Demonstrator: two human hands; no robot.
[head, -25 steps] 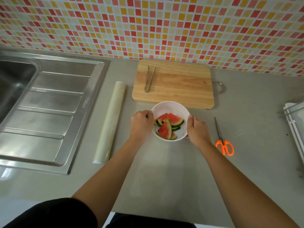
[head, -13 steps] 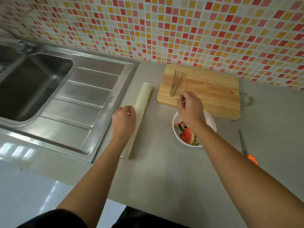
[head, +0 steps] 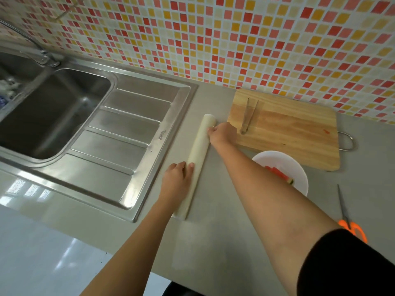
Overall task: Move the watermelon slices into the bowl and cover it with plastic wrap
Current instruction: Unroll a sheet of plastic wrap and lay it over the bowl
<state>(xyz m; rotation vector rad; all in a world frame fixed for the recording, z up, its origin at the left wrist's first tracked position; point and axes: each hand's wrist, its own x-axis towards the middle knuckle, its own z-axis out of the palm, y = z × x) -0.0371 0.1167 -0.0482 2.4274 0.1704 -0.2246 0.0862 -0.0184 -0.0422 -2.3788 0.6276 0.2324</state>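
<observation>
A long white roll of plastic wrap (head: 198, 154) lies on the grey counter beside the sink's drainboard. My left hand (head: 177, 180) rests against its lower left side, fingers curled onto the roll. My right hand (head: 222, 133) touches the roll near its far end, fingertips on its surface. The white bowl (head: 299, 174) stands to the right, in front of the cutting board, with red watermelon slices (head: 277, 171) inside, partly hidden behind my right forearm.
A wooden cutting board (head: 292, 129) with metal tongs (head: 248, 116) lies by the tiled wall. Orange-handled scissors (head: 348, 221) lie at the right. A steel sink (head: 53, 112) with drainboard fills the left. The counter's front edge runs near my elbows.
Both hands left the bowl and moved left to the plastic wrap roll. The right hand crossed from above the bowl to the roll's far end. The view swung left.
</observation>
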